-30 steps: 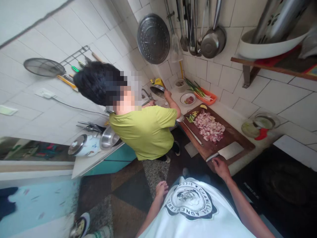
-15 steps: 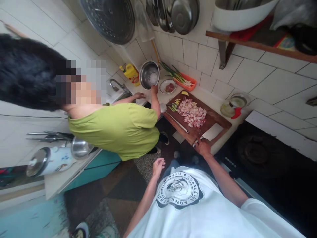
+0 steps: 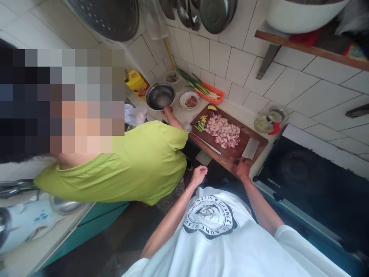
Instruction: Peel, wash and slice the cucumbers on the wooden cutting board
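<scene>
- Cleaver (image 3: pixel 250 149) lay flat on the near right corner of the cutting board (image 3: pixel 253 135), broad pale rectangular blade pointing away from the person, handle hidden in the right hand (image 3: pixel 242 169).
- Right hand was closed around that handle at the board's front edge.
- Left hand (image 3: pixel 198 176) hung free in front of the board, fingers loosely curled, gripping nothing.
- Board: dark brown wood, rectangular, set at an angle on the white counter.
- Diced meat (image 3: pixel 223 130), pink and white cubes, sat piled mid-board, just beyond the blade.
- Second knife (image 3: pixel 206 143), long and thin, lay along the board's left edge.
- Another person in a green shirt (image 3: pixel 138 161) stood left, one hand on a steel bowl (image 3: pixel 160 96).
</scene>
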{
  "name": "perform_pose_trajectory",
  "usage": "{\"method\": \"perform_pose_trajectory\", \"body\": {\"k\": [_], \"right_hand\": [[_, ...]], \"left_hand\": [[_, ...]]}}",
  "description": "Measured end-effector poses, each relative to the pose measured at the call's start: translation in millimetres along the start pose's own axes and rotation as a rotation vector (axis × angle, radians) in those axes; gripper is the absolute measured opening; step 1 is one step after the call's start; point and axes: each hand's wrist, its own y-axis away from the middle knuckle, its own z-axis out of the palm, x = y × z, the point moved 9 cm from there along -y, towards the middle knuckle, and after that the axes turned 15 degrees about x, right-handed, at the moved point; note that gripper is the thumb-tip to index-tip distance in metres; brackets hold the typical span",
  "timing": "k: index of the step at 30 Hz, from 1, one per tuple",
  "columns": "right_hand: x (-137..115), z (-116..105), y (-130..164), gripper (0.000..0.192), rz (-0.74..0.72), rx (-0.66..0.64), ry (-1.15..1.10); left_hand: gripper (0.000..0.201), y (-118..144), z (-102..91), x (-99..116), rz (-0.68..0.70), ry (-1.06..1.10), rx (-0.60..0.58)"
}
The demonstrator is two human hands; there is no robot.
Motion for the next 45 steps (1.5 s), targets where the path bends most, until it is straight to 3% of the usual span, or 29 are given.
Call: {"method": "perform_pose_trajectory", "body": {"k": [7, 13, 16, 19, 22, 25, 29, 32, 35, 40, 45], "right_hand": [[1.9, -6.9, 3.2, 0.046, 0.015, 0.045, 0.011], [8.2, -12.3, -5.7, 0.045, 0.048, 0.059, -0.049], [14.9, -15.3, -9.3, 0.050, 0.035, 0.074, -0.087], [20.2, -15.5, -11.6, 0.052, 0.031, 0.075, -0.100], [25.0, -16.7, -14.4, 0.055, 0.055, 0.087, -0.098], [27.5, -20.9, -17.7, 0.053, 0.063, 0.110, -0.081], [22.0, -34.0, -21.0, 0.047, 0.060, 0.167, -0.067], [1.2, -46.1, -25.5, 0.051, 0.047, 0.215, -0.147], [-29.8, -44.5, -37.3, 0.065, 0.070, 0.145, -0.278], [-66.2, -32.4, -66.5, 0.121, 0.227, 0.050, -0.230], [-90.8, -29.6, -87.5, 0.124, 0.212, 0.059, -0.270]], "left_hand": [[0.010, -43.8, 29.8, 34.2, 0.029, -0.023, -0.010], [0.014, -101.5, 62.6, 103.4, 0.186, -0.094, 0.109], [0.012, -134.6, 66.1, 135.9, 0.215, -0.134, 0.159], [0.011, -165.4, 55.6, 154.5, 0.206, -0.183, 0.224], [0.012, -188.7, 42.6, 162.6, 0.217, -0.258, 0.272], [0.016, -203.3, 42.4, 166.1, 0.265, -0.350, 0.233], [0.034, -207.5, 60.2, 173.7, 0.404, -0.489, 0.115], [0.055, -202.3, 77.3, 185.7, 0.539, -0.586, 0.032], [0.072, -202.1, 90.0, 197.2, 0.596, -0.672, -0.006], [0.109, -212.5, 111.9, 198.2, 0.566, -0.783, -0.122], [0.120, -219.2, 120.3, 189.8, 0.526, -0.770, -0.180]]}}
